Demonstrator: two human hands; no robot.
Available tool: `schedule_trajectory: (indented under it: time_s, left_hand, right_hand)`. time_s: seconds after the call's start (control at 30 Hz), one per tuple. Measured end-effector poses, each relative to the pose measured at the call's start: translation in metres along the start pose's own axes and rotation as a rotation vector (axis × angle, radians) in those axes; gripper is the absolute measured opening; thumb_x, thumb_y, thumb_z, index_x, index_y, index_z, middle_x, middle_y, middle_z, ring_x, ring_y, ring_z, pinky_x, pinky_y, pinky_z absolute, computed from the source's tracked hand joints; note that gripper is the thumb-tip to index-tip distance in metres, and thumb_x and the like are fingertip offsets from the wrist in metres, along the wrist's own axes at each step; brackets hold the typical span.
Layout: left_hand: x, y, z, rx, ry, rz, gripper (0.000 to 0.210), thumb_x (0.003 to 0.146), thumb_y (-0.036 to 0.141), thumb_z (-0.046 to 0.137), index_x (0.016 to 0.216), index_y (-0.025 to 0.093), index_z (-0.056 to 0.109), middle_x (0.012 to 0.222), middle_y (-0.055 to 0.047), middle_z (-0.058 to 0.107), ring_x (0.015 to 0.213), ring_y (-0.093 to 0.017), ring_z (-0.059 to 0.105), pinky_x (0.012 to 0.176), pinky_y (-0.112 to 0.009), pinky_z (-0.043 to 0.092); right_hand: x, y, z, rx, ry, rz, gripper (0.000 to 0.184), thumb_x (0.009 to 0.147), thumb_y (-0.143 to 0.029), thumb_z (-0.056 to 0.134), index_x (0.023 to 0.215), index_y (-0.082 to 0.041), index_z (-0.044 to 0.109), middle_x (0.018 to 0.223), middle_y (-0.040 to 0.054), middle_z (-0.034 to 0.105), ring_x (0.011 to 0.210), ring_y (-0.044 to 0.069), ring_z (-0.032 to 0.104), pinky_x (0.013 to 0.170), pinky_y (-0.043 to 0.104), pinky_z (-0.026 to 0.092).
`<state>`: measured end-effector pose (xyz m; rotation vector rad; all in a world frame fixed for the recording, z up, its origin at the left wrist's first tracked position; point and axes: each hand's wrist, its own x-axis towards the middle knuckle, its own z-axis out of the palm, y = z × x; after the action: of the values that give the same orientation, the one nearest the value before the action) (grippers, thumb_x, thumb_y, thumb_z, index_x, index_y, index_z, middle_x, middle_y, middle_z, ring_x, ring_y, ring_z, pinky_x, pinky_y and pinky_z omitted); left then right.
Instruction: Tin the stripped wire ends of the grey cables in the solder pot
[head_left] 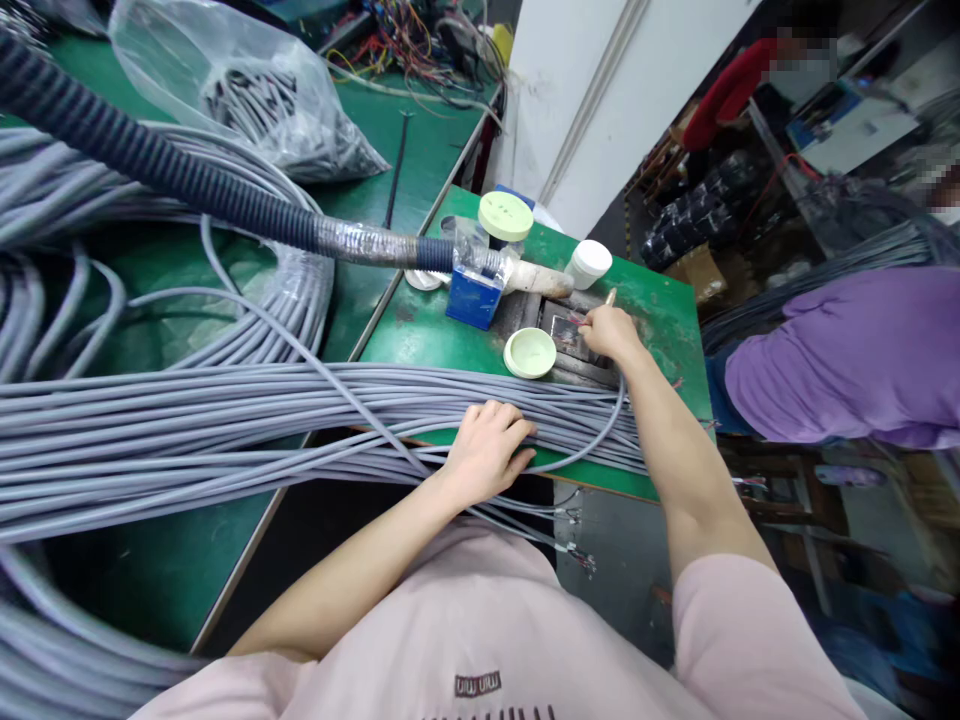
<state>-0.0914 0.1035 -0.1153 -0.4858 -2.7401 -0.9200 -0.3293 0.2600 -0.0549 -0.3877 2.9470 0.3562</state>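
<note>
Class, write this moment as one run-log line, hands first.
Left hand: on grey cable bundle; Right hand: holding one cable near its end; Nearby: pale-green dish, blue block, white tub

A pale pink, softly creased top point(487, 600) covers the torso, with short sleeves point(742, 620). The forearms point(367, 563) and fingers point(519, 431) are bare. On the chest sits a small dark rectangular patch point(477, 684) with pale angular marks; beneath it runs a row of dark upright strokes point(551, 712), cut off by the view's lower edge.
</note>
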Motion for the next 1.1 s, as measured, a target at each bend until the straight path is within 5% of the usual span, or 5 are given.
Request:
schedule_trajectory:
  time_s: [0.83,0.97,1.1]
  left_hand:
    - [0.001,-0.001,0.0,0.005,-0.002,0.005,0.022,0.091,0.035,0.056,0.108,0.022,0.06,0.104,-0.007,0.06,0.096,-0.023,0.047,0.077,-0.038,0.032]
    - [0.001,-0.001,-0.001,0.001,0.002,0.005,0.023,0.09,0.035,0.056,0.108,0.021,0.061,0.103,-0.007,0.06,0.095,-0.023,0.048,0.077,-0.038,0.032]
    - [0.001,0.001,-0.001,-0.122,0.067,-0.032,0.021,0.089,0.035,0.059,0.103,0.021,0.064,0.099,-0.006,0.064,0.094,-0.022,0.052,0.078,-0.037,0.033]
  right_hand:
    - [-0.004,0.001,-0.001,0.019,0.004,0.026,0.029,0.088,-0.025,0.054,0.106,-0.013,0.072,0.108,0.0165,0.07,0.103,0.028,0.064,0.089,0.033,0.048]
    - [-0.025,0.009,-0.013,0.138,0.093,-0.015,0.024,0.086,-0.025,0.055,0.094,-0.013,0.074,0.097,0.0132,0.072,0.094,0.026,0.065,0.082,0.032,0.047]
    - [-0.078,0.011,-0.028,0.533,0.216,-0.128,0.021,0.082,-0.026,0.056,0.069,-0.015,0.067,0.063,0.0034,0.064,0.063,0.017,0.06,0.062,0.025,0.044]
